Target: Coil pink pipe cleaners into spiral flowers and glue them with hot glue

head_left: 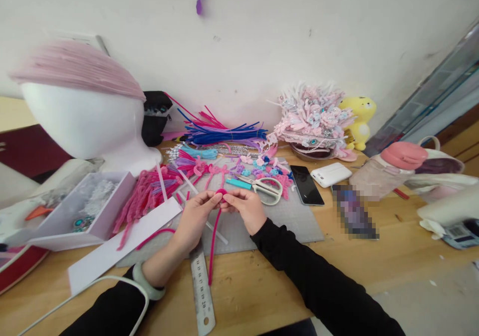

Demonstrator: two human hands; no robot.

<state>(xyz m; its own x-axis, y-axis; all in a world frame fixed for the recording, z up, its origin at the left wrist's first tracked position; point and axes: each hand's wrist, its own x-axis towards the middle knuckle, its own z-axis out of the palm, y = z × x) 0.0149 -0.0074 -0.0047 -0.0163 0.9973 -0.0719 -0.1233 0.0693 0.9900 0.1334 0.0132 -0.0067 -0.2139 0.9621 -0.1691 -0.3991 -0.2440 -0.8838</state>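
Note:
My left hand (197, 216) and my right hand (245, 207) meet over the grey mat, fingers pinched together. Between their fingertips is a magenta pipe cleaner (213, 249), curled into a small loop at the top. Its straight tail hangs down toward the table edge. Beneath my left wrist lies a steel ruler (202, 291). Just beyond my right fingers are scissors (265, 187) with white handles and a turquoise strip (238, 183). A second magenta pipe cleaner (155, 235) rests left of my left hand.
At left stand a white mannequin head (86, 111) and a white box (108, 211) of beads. Bundled blue pipe cleaners (224, 134) lie at the back. A decorated pink headpiece (312, 121), a phone (307, 184), a white power bank (331, 174) and a pink-lidded bottle (385, 171) are at right.

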